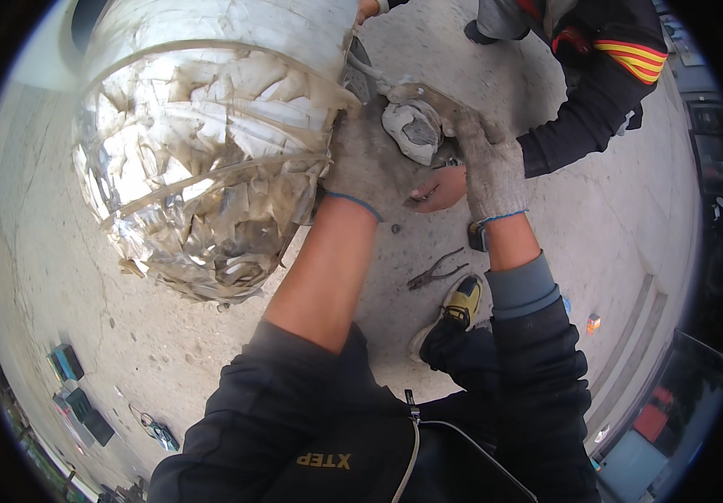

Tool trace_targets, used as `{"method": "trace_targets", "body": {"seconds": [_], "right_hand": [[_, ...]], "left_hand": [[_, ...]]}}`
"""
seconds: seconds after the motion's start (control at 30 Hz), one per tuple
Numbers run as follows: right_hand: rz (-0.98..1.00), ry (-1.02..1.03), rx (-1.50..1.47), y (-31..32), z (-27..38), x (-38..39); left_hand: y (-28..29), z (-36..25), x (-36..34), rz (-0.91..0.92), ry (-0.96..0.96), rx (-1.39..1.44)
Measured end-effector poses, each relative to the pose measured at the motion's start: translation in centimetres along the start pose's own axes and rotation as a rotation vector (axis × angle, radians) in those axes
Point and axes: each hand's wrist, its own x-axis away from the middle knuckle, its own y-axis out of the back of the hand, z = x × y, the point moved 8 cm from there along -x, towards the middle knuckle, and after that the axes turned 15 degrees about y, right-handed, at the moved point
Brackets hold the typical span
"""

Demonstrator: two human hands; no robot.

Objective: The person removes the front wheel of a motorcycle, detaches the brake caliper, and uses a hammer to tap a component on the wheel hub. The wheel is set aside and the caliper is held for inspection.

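A big white roll (202,142) with torn, crumpled clear wrapping fills the upper left. My gloved left hand (353,159) is at its right edge, fingers blurred and partly hidden. My gloved right hand (491,168) reaches up to a pale, lumpy bundle (412,130) right of the roll, fingers bent at it; whether they grip it is unclear. Just below the bundle, a co-worker's bare hand (441,189) extends in from the right, between my two hands.
The co-worker's dark sleeve (579,130) crosses the upper right. Pliers (437,272) lie on the concrete floor (152,352) near my shoe (462,306). Several boxes and tools (85,407) sit at lower left. A small orange object (593,324) lies at right.
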Motion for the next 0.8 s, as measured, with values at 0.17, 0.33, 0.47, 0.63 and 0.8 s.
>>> {"method": "trace_targets", "body": {"seconds": [0.17,0.33,0.47,0.63,0.8], "right_hand": [[-0.048,-0.230,-0.194,0.0,-0.5,1.3],[-0.127,-0.302,-0.423,-0.3,0.2,1.3],[-0.100,-0.173,-0.279,0.5,2.1,1.4],[-0.086,-0.116,-0.321,0.6,4.4,2.2],[-0.067,-0.019,-0.281,0.6,5.4,2.7]], "left_hand": [[-0.2,-0.8,0.5,0.014,0.044,0.093],[-1.1,-1.7,1.0,0.073,0.174,0.351],[-1.6,-0.9,1.3,0.071,0.368,0.879],[-1.5,-1.2,1.8,0.081,0.309,0.831],[-1.2,-0.8,1.3,0.133,0.302,0.886]]}}
